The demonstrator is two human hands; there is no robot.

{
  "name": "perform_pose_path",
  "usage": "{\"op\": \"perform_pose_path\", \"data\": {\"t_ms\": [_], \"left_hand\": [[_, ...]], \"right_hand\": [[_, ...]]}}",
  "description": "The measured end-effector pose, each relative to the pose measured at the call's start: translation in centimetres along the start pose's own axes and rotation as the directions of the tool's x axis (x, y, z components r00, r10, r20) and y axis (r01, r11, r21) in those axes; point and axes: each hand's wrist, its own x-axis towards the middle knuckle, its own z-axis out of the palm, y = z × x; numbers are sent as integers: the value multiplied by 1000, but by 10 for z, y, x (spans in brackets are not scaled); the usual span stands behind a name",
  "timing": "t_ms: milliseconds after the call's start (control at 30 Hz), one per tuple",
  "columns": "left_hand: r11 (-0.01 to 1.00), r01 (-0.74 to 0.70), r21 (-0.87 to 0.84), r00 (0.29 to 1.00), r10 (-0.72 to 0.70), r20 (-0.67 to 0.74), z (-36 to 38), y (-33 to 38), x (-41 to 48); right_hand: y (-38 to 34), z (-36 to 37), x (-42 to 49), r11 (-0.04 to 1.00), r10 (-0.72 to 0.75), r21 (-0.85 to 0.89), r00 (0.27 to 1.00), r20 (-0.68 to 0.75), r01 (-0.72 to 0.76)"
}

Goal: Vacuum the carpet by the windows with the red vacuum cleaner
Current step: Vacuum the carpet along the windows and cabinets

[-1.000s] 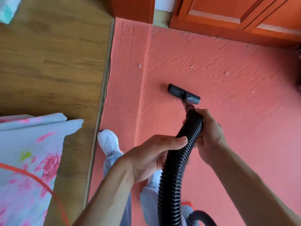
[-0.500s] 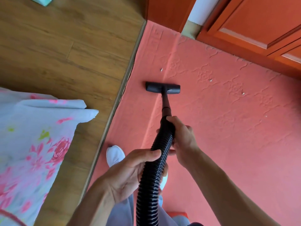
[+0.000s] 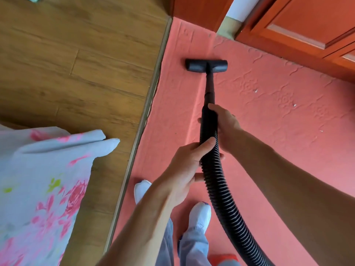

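My left hand (image 3: 182, 169) and right hand (image 3: 226, 125) grip the hose (image 3: 215, 181). The nozzle (image 3: 206, 65) now reaches farther into the carpet (image 3: 297, 121) corner, and the specks (image 3: 255, 90) to its right await a pass.

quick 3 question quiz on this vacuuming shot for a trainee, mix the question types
1. True or false: only one hand holds the hose.
2. Which hand grips nearer the nozzle? A) left hand B) right hand
3. Fill in: the white specks on the carpet lie to the ___ of the wand.
Key: 1 false, both hold it. 2 B. 3 right.
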Motion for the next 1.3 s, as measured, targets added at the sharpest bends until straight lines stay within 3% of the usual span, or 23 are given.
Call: {"op": "perform_pose_path", "data": {"t_ms": [100,200,333,467,600,733,800,867,933,1133,1300], "left_hand": [[998,0,59,983,-11,182,-11,15,-18],[981,-8,192,898,-77,434,-19,33,-36],[967,55,251,827,-184,532,-14,39,-41],[982,29,187,838,-126,530,-12,42,-36],[999,19,36,898,-33,440,-20,48,-27],[998,20,-56,987,-11,158,-19,43,-9],[993,50,-110,998,-55,-43,-15,42,1],[978,62,-201,985,-92,-144,-14,45,8],[973,37,-229,991,-65,-114,-16,55,6],[990,-67,-120,985,85,149,-15,90,-42],[990,-79,-116,990,92,110,-13,120,-38]], "right_hand": [[-16,1,-26,999,-31,-20,999,-14,30],[-27,-11,-67,996,1,-94,996,88,7],[-36,-25,-104,980,108,-185,974,198,-71],[-48,-17,-94,984,175,-83,945,275,-158],[-59,6,-65,986,160,-5,921,355,-169],[-56,31,-26,984,153,51,951,269,-173],[-52,43,-13,987,144,38,969,199,-154],[-53,53,-5,989,131,43,981,140,-138],[-62,57,-4,986,100,119,986,133,-116],[-93,37,-50,950,94,266,962,257,-164],[-114,44,-41,932,114,292,937,330,-216]]}}
